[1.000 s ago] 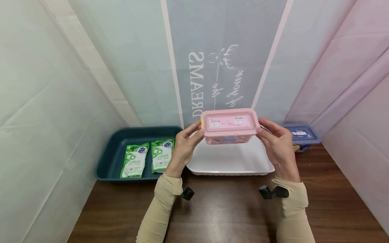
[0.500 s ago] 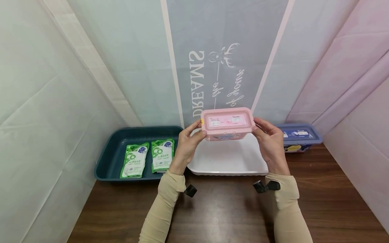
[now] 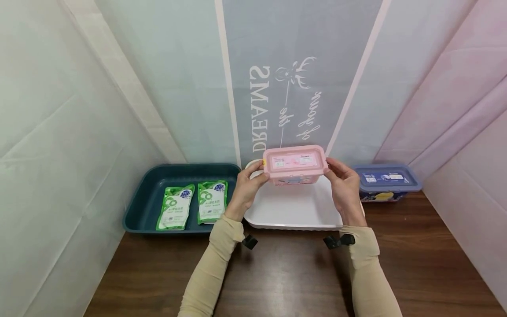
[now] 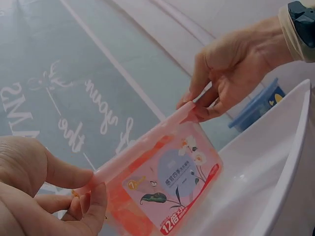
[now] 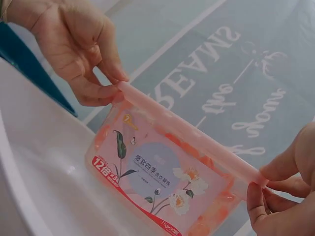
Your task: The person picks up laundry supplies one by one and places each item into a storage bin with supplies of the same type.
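1. Head view: nearest you is the brown worktop (image 3: 285, 281), with your two sleeves reaching across it, their cuffs leaving both hands bare.

2. Your left hand (image 3: 245, 189) pinches one short end of the pink box (image 3: 295, 163) and your right hand (image 3: 343, 187) the other. In each wrist view the fingers (image 5: 258, 201) and thumb grasp the lid's rim; gripping opposite ends probably keeps the load level and leaves the flowered label uncovered, facing you.

3. The pink box is over the white tray (image 3: 293, 207), towards its back; whether its base touches the tray I cannot tell. Its lid looks closed, which should keep the orange-red pieces inside from spilling.

4. Just to your left, the dark green bin (image 3: 186, 174) holds a left packet (image 3: 175, 208) and a right packet (image 3: 212, 202), both flat and print up, likely because soft pouches would slump if stood.

5. To your right, the blue box (image 3: 390, 178) sits lidded beside the tray, apparently parked out of your way.

6. Farthest off hangs the printed cloth (image 3: 198, 88), presumably screening the background.
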`<move>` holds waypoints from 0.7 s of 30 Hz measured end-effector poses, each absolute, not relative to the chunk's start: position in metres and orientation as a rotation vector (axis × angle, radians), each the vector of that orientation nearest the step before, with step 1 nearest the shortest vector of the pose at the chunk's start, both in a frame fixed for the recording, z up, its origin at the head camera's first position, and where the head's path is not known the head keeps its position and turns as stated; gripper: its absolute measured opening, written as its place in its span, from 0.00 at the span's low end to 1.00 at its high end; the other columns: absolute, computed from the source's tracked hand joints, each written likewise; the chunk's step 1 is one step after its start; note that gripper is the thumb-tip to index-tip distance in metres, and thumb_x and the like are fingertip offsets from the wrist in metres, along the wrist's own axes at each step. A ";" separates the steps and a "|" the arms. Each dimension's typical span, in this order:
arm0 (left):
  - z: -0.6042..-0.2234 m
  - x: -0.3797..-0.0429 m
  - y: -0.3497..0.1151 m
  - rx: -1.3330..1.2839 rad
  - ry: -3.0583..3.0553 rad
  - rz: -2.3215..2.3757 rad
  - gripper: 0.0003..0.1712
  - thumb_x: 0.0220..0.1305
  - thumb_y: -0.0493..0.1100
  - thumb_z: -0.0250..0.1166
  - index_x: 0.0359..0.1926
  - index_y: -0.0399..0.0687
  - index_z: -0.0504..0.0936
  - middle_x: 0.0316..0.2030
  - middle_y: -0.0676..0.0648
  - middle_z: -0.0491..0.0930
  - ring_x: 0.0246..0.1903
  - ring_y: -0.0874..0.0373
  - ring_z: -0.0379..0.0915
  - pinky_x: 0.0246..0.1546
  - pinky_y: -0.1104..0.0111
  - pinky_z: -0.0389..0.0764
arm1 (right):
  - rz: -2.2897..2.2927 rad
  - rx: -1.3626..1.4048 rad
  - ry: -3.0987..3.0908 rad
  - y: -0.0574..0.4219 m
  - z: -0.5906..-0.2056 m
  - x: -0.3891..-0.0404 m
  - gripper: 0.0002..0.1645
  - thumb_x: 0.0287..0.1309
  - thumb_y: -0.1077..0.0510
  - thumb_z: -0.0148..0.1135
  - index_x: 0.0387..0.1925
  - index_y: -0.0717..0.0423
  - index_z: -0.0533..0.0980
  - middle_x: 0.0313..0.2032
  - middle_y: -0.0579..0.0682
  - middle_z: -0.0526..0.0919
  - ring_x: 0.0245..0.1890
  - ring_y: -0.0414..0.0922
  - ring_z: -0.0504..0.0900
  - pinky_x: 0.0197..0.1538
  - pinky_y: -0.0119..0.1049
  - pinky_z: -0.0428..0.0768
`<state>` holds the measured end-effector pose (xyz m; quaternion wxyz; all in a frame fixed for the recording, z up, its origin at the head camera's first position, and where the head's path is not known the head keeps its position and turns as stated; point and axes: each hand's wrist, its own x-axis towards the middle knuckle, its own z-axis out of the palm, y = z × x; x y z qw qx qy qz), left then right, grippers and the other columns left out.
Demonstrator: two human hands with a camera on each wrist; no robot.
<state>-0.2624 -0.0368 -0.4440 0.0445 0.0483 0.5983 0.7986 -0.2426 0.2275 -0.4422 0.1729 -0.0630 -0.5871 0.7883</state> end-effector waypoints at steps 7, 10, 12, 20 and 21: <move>-0.450 -0.271 -0.033 0.032 1.910 2.375 0.31 0.70 0.25 0.64 0.73 0.34 0.75 0.57 0.39 0.75 0.45 0.60 0.76 0.51 0.73 0.83 | 2.195 -0.240 -1.785 0.228 -0.454 -0.248 0.26 0.69 0.78 0.57 0.67 0.75 0.75 0.48 0.46 0.84 0.52 0.38 0.82 0.54 0.21 0.82; -0.449 -0.273 -0.031 -0.005 1.926 2.360 0.31 0.68 0.24 0.64 0.72 0.34 0.76 0.56 0.40 0.75 0.44 0.59 0.75 0.50 0.73 0.83 | 2.185 -0.269 -1.825 0.229 -0.457 -0.249 0.26 0.70 0.76 0.58 0.68 0.72 0.75 0.50 0.46 0.84 0.53 0.38 0.81 0.56 0.21 0.81; -0.449 -0.274 -0.031 -0.018 1.943 2.344 0.31 0.68 0.24 0.64 0.72 0.34 0.76 0.55 0.40 0.75 0.44 0.59 0.75 0.50 0.72 0.83 | 2.177 -0.284 -1.845 0.229 -0.459 -0.249 0.26 0.71 0.76 0.58 0.68 0.71 0.76 0.51 0.46 0.83 0.54 0.38 0.81 0.56 0.21 0.81; -0.451 -0.278 -0.032 -0.070 1.974 2.288 0.31 0.68 0.24 0.65 0.71 0.36 0.77 0.56 0.41 0.75 0.48 0.57 0.76 0.55 0.68 0.85 | 2.165 -0.335 -1.900 0.228 -0.464 -0.252 0.27 0.71 0.74 0.58 0.70 0.67 0.76 0.58 0.54 0.82 0.55 0.38 0.80 0.55 0.21 0.81; -0.451 -0.279 -0.033 -0.079 1.973 2.286 0.31 0.68 0.24 0.65 0.71 0.37 0.78 0.57 0.40 0.76 0.48 0.57 0.76 0.56 0.68 0.85 | 2.159 -0.330 -1.908 0.227 -0.465 -0.252 0.27 0.71 0.74 0.59 0.70 0.67 0.76 0.59 0.56 0.82 0.55 0.38 0.80 0.56 0.21 0.81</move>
